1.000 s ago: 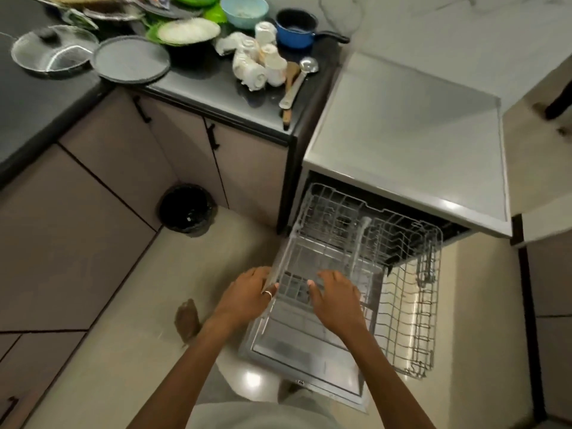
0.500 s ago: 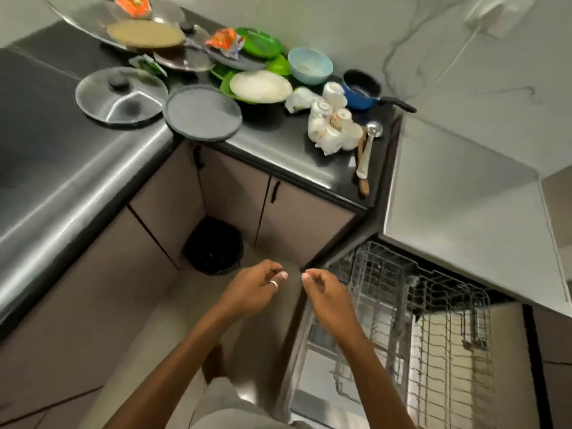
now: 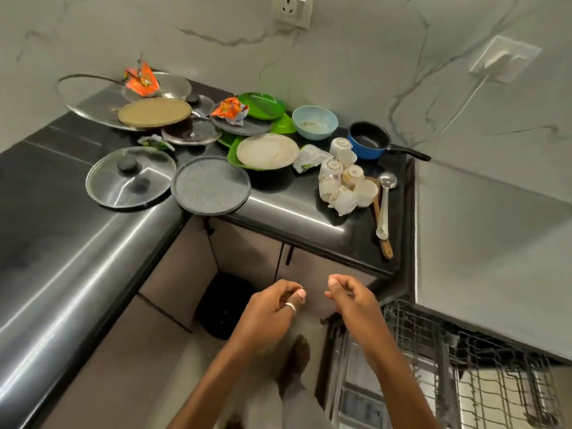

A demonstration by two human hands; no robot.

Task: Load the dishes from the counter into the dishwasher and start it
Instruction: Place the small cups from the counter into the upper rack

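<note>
The dishwasher's wire rack (image 3: 483, 385) is pulled out at the lower right, under its steel top (image 3: 495, 243). Dirty dishes crowd the black counter (image 3: 278, 209): a grey plate (image 3: 210, 185) at the corner edge, a glass lid (image 3: 130, 178), a white plate (image 3: 267, 150) on green plates, a blue bowl (image 3: 315, 122), a blue saucepan (image 3: 370, 144), several white cups (image 3: 343, 184), a ladle (image 3: 385, 205). My left hand (image 3: 269, 314) and right hand (image 3: 353, 301) hover side by side below the counter edge, fingers loosely curled, holding nothing.
A black bin (image 3: 223, 305) stands on the floor in the cabinet corner. Orange wrappers (image 3: 140, 80) lie among large lids and pans at the back left. Wall sockets (image 3: 294, 9) sit above the counter. My foot (image 3: 297, 357) is on the floor beside the open dishwasher door.
Both hands have left the rack and risen toward the counter. The view has swung up and left, bringing the whole pile of dishes into sight.
</note>
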